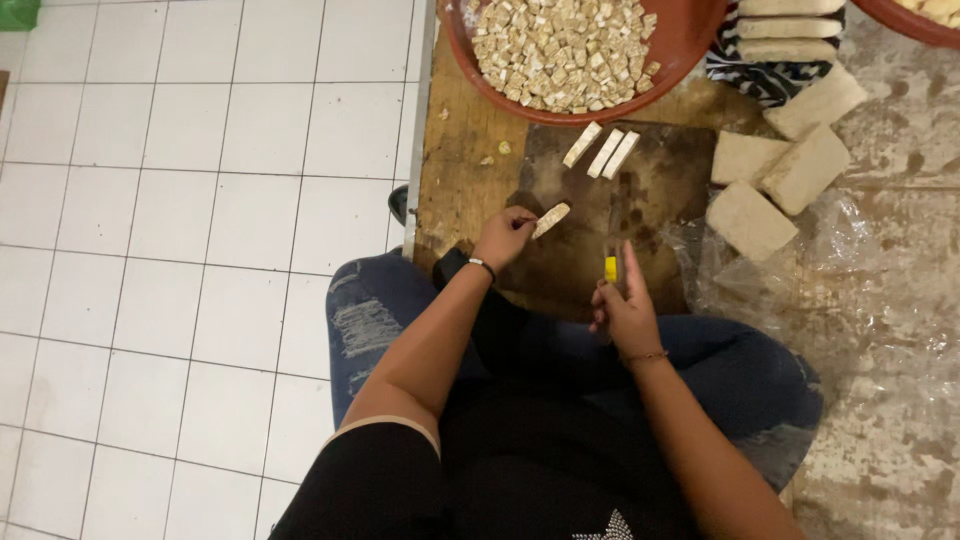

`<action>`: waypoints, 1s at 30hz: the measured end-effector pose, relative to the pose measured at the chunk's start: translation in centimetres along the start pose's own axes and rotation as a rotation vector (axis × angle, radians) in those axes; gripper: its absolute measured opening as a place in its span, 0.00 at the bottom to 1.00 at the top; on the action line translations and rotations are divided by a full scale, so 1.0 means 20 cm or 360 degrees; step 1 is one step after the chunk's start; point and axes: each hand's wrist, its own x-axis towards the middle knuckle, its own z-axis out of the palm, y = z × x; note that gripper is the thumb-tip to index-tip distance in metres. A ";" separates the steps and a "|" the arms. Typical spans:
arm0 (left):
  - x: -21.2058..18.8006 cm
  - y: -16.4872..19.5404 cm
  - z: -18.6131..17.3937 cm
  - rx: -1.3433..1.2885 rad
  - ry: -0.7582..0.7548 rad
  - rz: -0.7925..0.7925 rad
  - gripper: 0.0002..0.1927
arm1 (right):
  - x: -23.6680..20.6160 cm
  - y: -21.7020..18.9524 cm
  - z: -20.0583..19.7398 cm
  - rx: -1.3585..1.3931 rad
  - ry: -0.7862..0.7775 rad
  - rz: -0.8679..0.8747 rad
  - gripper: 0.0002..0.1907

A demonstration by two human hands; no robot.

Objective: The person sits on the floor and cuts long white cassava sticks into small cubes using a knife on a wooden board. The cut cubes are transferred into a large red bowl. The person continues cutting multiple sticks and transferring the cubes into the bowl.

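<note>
A pale strip of tempeh (551, 220) is pinched by its near end between the fingertips of the left hand (503, 238), at about nine o'clock on the dark cutting board (660, 210). A knife with a yellow handle (611, 262) is gripped in the right hand (625, 312), the fingers curled tight around it, at about six o'clock on the board; the blade is dark against the board and can hardly be made out. The chief risk is judged to lie in how near the pinching fingertips are to the cutting line: a strip this narrow could roll or slide under the blade, and a fingertip could be nicked. The strip could also crumble if pressed unevenly, and cut pieces could be flicked off the board's left edge onto the white tiled floor (180, 250). Three more strips (602, 150) are counted at twelve o'clock on the board, lying side by side. Four whole blocks (790, 165) are seen at about two to three o'clock, near crumpled clear plastic (850, 250), and three more slabs (790, 28) are stacked beyond them. One red basin (690, 40) heaped with small cubes (560, 50), too many to be counted, sits at twelve o'clock.
</note>
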 end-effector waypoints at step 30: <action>0.09 0.03 0.23 0.0908 0.0192 0.0440 0.10 | 0.15 -0.18 0.16 -0.1941 -0.0009 -0.0226 0.35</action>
